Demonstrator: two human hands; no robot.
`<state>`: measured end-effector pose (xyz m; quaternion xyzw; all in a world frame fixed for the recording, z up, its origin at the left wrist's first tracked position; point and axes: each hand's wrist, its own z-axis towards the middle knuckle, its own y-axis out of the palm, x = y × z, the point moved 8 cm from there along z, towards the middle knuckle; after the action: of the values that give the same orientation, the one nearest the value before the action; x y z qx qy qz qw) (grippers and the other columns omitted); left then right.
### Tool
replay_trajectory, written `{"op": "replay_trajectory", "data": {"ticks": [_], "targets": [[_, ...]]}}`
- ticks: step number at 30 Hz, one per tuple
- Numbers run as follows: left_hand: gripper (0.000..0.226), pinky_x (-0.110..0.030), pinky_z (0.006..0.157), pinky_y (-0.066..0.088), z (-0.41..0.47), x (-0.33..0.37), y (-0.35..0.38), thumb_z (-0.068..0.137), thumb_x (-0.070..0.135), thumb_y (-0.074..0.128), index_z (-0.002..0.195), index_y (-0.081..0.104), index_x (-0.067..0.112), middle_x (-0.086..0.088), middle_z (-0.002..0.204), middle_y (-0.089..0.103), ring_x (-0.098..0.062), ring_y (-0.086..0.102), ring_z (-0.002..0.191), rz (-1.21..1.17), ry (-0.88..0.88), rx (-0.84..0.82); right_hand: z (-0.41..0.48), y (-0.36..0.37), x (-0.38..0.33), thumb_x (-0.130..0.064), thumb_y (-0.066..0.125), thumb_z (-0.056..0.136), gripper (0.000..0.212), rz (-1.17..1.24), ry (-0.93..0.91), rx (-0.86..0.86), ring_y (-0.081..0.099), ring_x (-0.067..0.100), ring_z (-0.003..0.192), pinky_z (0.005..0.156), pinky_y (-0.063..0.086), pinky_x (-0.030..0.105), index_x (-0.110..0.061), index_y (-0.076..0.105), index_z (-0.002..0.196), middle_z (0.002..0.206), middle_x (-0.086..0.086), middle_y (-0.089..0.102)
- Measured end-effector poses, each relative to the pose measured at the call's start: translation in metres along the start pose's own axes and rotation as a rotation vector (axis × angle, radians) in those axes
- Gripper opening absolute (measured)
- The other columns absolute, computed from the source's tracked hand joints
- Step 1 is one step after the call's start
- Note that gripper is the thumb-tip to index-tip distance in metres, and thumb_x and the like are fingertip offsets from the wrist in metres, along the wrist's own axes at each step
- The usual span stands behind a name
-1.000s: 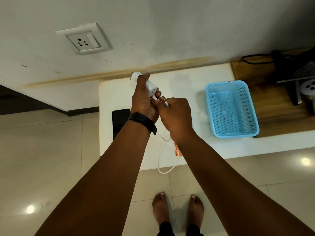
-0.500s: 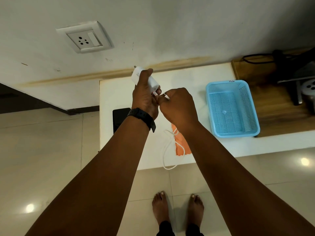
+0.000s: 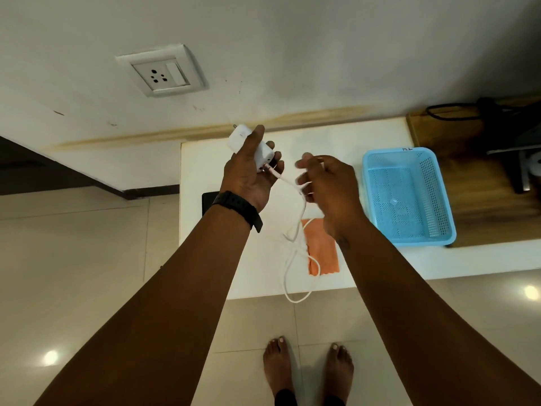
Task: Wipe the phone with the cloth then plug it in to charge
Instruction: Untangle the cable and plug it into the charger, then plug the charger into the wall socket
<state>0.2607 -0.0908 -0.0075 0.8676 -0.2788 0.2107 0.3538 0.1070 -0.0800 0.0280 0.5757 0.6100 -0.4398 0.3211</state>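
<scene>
My left hand point(image 3: 248, 177) grips a white charger adapter point(image 3: 250, 146) above the white table point(image 3: 202, 168), its prongs pointing toward the wall. A white cable point(image 3: 295, 241) is plugged into the adapter and hangs in loops past the table's front edge. My right hand point(image 3: 325, 186) hovers just right of the plug with fingers spread, blurred, the cable running by its fingers. The black phone point(image 3: 209, 202) lies flat at the table's left edge, mostly hidden behind my left wrist. An orange cloth point(image 3: 322, 250) lies on the table near the front edge.
A white wall socket with a switch point(image 3: 160, 74) is on the wall up and left of the adapter. A light-blue plastic basket point(image 3: 409, 197) stands on the table's right end. A wooden surface with black cables point(image 3: 456, 112) lies beyond it. My bare feet stand on the tiled floor.
My right hand has let go of the cable plug and drawn away to the right, fingers opening. My left hand has lifted the adapter slightly, with the cable now seated in it.
</scene>
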Motion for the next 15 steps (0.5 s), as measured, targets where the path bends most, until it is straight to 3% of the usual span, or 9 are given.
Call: {"op": "replay_trajectory", "data": {"ticks": [4, 6, 8, 12, 14, 15], "targets": [[0.024, -0.031, 0.058, 0.052, 0.001, 0.012, -0.01, 0.09, 0.027, 0.067, 0.103, 0.058, 0.009, -0.01, 0.077, 0.06, -0.023, 0.057, 0.057, 0.058, 0.007, -0.013, 0.011, -0.024, -0.003, -0.036, 0.067, 0.087, 0.014, 0.023, 0.008, 0.152, 0.043, 0.002, 0.044, 0.059, 0.038, 0.024, -0.029, 0.071, 0.075, 0.039, -0.02, 0.048], [0.036, -0.031, 0.059, 0.049, 0.001, 0.017, -0.014, 0.088, 0.03, 0.057, 0.116, 0.054, 0.008, -0.012, 0.08, 0.06, -0.025, 0.058, 0.06, 0.097, -0.008, -0.02, 0.016, -0.021, -0.001, -0.031, 0.074, 0.083, 0.012, 0.135, 0.102, 0.14, 0.038, 0.003, 0.039, 0.048, 0.036, 0.022, -0.023, 0.069, 0.075, 0.038, -0.016, 0.046], [0.042, -0.031, 0.06, 0.047, -0.001, 0.021, -0.018, 0.083, 0.03, 0.054, 0.119, 0.053, 0.008, -0.012, 0.087, 0.058, -0.027, 0.06, 0.061, 0.141, -0.001, -0.001, 0.021, -0.008, -0.006, -0.03, 0.076, 0.08, 0.015, 0.185, 0.152, 0.066, 0.035, 0.004, 0.038, 0.039, 0.029, 0.018, -0.02, 0.067, 0.073, 0.046, -0.01, 0.051], [0.017, -0.032, 0.065, 0.049, -0.001, 0.028, -0.028, 0.094, 0.033, 0.058, 0.103, 0.06, 0.019, -0.008, 0.094, 0.059, -0.023, 0.058, 0.073, 0.299, 0.079, 0.092, 0.024, 0.037, -0.014, -0.04, 0.081, 0.072, 0.029, 0.078, 0.214, -0.149, 0.031, 0.004, 0.033, 0.036, 0.024, 0.015, -0.014, 0.069, 0.077, 0.088, 0.015, 0.074], [0.019, -0.03, 0.066, 0.048, 0.001, 0.033, -0.034, 0.095, 0.037, 0.059, 0.101, 0.063, 0.019, -0.004, 0.09, 0.063, -0.019, 0.057, 0.077, 0.391, 0.111, 0.116, 0.024, 0.06, -0.015, -0.038, 0.081, 0.073, 0.03, 0.043, 0.228, -0.268, 0.028, 0.004, 0.033, 0.035, 0.022, 0.015, -0.012, 0.066, 0.078, 0.086, 0.027, 0.065], [0.022, -0.029, 0.066, 0.047, 0.002, 0.037, -0.037, 0.096, 0.039, 0.058, 0.102, 0.064, 0.018, -0.002, 0.09, 0.064, -0.017, 0.057, 0.079, 0.434, 0.127, 0.122, 0.025, 0.071, -0.015, -0.034, 0.081, 0.075, 0.029, 0.038, 0.23, -0.325, 0.028, 0.003, 0.033, 0.034, 0.022, 0.014, -0.011, 0.065, 0.082, 0.076, 0.023, 0.056]]}}
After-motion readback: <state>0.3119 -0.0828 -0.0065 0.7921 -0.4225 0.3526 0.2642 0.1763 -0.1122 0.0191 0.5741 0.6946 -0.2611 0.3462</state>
